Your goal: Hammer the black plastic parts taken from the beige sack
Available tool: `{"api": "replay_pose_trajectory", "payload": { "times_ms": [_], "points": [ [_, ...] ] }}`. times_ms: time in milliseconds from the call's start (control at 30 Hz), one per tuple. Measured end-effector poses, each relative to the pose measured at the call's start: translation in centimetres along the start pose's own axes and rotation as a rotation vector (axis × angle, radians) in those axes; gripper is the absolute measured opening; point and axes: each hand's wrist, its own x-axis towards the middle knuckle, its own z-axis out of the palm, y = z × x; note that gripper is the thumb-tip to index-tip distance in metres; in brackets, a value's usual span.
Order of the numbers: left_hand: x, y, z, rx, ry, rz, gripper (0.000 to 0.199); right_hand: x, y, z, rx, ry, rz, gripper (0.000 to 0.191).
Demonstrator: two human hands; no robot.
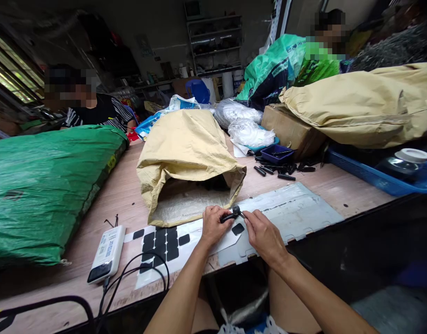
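My left hand [213, 225] is closed around a small black handle-like part [228, 216] with a rounded knob at its end. In my right hand [265, 235], a thin slender piece [242, 215] is pinched between the fingers, its tip at the knob; its exact kind is too small to tell. Under my hands lies a white sheet [196, 248] bearing rows of black rounded-square stickers [160, 241]. One loose-looking black square [237, 229] shows between my hands. A grey-white plastic sheet [286, 208] stretches to the right.
An open tan sack [189, 148] lies just beyond my hands, a green sack [42, 185] at left. A white power bank [107, 253] with black cables is near the front edge. Black tubular parts [286, 177], a purple tray [276, 157] and a blue tray [366, 172] sit right. Two people are behind.
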Motion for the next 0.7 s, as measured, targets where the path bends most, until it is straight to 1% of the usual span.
{"api": "replay_pose_trajectory", "payload": {
  "times_ms": [67,167,300,367,433,533,600,633,700],
  "points": [
    [0.0,0.0,0.0,0.002,-0.004,0.0,0.019,0.0,0.0,0.1,0.003,0.014,0.012,0.032],
    [0.0,0.2,-0.2,0.018,-0.014,0.004,0.017,0.0,-0.5,0.3,0.03,0.041,-0.03,0.033],
    [0.0,0.4,-0.4,0.037,-0.025,-0.008,0.013,-0.2,-1.2,0.8,0.022,-0.017,-0.065,0.032],
    [0.0,0.5,-0.4,0.024,-0.018,-0.007,0.014,-0.2,-0.9,0.7,0.031,-0.018,-0.051,0.032],
    [-0.1,0.6,-0.4,0.004,-0.007,0.003,0.018,0.1,0.1,0.2,0.026,0.027,-0.026,0.031],
    [-0.2,0.8,-0.5,-0.005,0.002,0.007,0.03,1.4,2.9,-0.9,-0.075,0.096,0.02,0.029],
    [-0.2,0.8,-0.6,-0.002,-0.002,0.002,0.036,2.5,5.1,-1.4,-0.188,0.095,0.053,0.028],
    [-0.2,0.9,-0.6,-0.001,-0.003,0.0,0.036,2.9,6.2,-1.5,-0.242,0.084,0.068,0.027],
    [-0.2,0.8,-0.6,0.0,-0.005,0.0,0.028,3.7,7.8,-1.2,-0.335,0.057,0.083,0.025]
  ]
}}
